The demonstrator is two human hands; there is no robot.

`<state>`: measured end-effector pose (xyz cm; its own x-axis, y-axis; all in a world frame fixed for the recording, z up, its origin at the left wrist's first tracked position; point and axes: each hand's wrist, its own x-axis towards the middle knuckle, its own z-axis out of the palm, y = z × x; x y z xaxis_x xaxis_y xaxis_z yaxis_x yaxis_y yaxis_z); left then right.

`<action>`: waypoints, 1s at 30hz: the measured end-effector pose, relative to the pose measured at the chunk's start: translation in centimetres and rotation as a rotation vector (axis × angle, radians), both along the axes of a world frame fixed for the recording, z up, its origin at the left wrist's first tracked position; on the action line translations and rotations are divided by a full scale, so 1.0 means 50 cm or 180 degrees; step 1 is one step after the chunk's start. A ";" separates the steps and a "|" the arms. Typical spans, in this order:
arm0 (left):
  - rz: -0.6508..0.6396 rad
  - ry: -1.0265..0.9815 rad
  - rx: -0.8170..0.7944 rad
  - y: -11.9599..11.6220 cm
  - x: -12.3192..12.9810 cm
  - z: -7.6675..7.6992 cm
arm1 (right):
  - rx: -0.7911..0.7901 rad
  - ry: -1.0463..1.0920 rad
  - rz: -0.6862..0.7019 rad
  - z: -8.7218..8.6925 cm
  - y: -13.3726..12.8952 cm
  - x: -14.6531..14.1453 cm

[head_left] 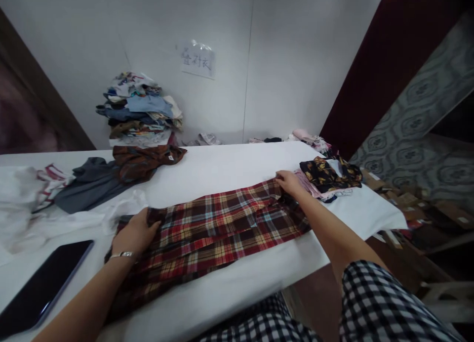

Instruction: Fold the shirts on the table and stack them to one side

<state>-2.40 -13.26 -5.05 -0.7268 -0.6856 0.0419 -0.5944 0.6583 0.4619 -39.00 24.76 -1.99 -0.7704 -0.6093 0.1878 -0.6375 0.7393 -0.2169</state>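
Observation:
A dark red, brown and yellow plaid shirt (218, 223) lies folded lengthwise across the white-covered table (237, 169) in front of me. My left hand (135, 235), with a silver bracelet at the wrist, grips the shirt near its left end, fingers closed on the upper edge. At the far right corner of the fabric, my right hand (289, 182) pinches the same shirt. Some of its lower left part falls in shadow below my left forearm.
A black phone (44, 282) lies at the left front. Left of the shirt are white, grey (92, 184) and brown garments (144, 161). A tall clothes pile (140, 109) stands by the wall. Folded clothes topped by a black floral garment (322, 174) sit at the right.

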 end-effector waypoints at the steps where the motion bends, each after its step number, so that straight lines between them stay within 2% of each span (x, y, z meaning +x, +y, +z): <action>1: 0.0005 -0.0038 -0.0216 0.010 0.001 0.004 | -0.0149 0.0060 -0.0017 -0.004 0.006 0.008; 3: 0.0005 -0.0110 -0.0774 0.036 0.001 0.017 | -0.0493 0.0151 -0.0041 -0.019 0.022 0.028; 6: -0.0344 0.0131 -0.1263 0.076 -0.003 0.031 | -0.0882 0.0207 0.0025 -0.061 0.049 0.066; 8: -0.0644 0.0121 -0.1399 0.093 -0.007 0.027 | -0.0788 0.0090 0.0150 -0.091 0.066 0.093; 10: -0.0970 -0.0191 -0.1363 0.098 -0.006 0.011 | -0.0537 -0.0099 0.0161 -0.115 0.082 0.115; 14: -0.1428 -0.0826 -0.1274 0.081 0.012 -0.029 | -0.0234 -0.0257 -0.0215 -0.136 0.107 0.138; 19: -0.1422 -0.0894 -0.1573 0.070 0.027 -0.053 | -0.0505 -0.0349 -0.0237 -0.113 0.108 0.128; 22: -0.1441 -0.0865 -0.1629 0.069 0.025 -0.062 | -0.0741 -0.0298 -0.0550 -0.079 0.091 0.093; 26: -0.1390 -0.0695 -0.1602 0.066 0.023 -0.068 | -0.0636 -0.0320 -0.1015 -0.045 0.055 0.021; 30: -0.1245 -0.0663 -0.1494 0.074 0.024 -0.052 | -0.0400 -0.0469 -0.1262 -0.047 0.021 -0.034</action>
